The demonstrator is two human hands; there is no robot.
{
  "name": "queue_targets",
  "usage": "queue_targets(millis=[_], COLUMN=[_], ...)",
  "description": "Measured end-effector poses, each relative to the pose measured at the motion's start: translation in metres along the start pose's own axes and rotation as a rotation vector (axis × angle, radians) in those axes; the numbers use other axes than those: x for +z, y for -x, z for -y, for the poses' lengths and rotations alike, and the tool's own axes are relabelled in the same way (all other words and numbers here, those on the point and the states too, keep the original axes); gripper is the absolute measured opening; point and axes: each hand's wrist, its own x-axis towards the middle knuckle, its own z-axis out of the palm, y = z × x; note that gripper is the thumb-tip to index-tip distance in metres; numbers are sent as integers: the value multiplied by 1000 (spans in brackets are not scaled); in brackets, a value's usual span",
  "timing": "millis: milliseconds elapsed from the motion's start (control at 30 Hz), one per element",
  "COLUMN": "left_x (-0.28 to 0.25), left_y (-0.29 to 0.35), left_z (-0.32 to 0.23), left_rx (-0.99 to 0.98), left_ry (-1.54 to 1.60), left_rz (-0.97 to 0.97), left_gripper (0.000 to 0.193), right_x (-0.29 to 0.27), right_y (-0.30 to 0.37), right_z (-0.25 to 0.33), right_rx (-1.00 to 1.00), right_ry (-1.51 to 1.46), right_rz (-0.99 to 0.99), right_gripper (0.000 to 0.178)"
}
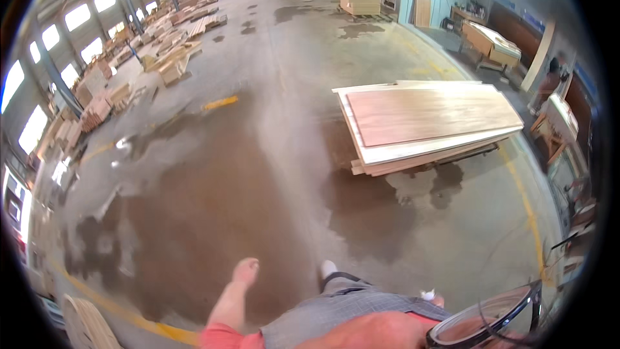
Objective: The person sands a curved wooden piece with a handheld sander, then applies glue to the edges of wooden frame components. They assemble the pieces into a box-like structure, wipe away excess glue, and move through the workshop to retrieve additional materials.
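Observation:
My left arm reaches forward over wet floor, its hand (245,272) with the fingers curled in and nothing visible in them. Low on the right, most of my right hand (438,300) is hidden beside my body. A small crumpled white thing (427,295) shows at its fingers, too small to name. Beside my right arm is a rounded clear panel with a dark rim (485,318); how it is held is hidden. Ahead to the right, out of reach of both hands, lies a low stack of wooden boards (433,116) with a reddish-brown sheet on top.
Dark wet patches (194,220) spread over the concrete floor. Lumber piles (171,68) line the left side by the windows. Another board stack (360,1) stands far ahead. Along the right are workbenches (494,42) and a person (551,83). Curved wood (87,323) sits at the lower left.

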Motion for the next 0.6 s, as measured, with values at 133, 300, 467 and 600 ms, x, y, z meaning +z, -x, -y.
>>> queue_targets(millis=[133,300,467,600], left_x=[20,61,54,36], left_y=[0,27,-97,-223], left_z=[14,75,83,98], left_rx=[-157,-484,-561,-459], left_ry=[-53,-64,-29,-89], left_rz=[443,820,782,792], left_gripper=[29,30,32,33], right_x=[-19,2,-10,-4], right_y=[36,3,-13,-74], right_z=[237,459,631,641], right_rx=[-48,-342,-488,-362], right_ry=[-74,-234,-161,-2], right_rz=[60,196,199,67], right_gripper=[47,55,63,60])
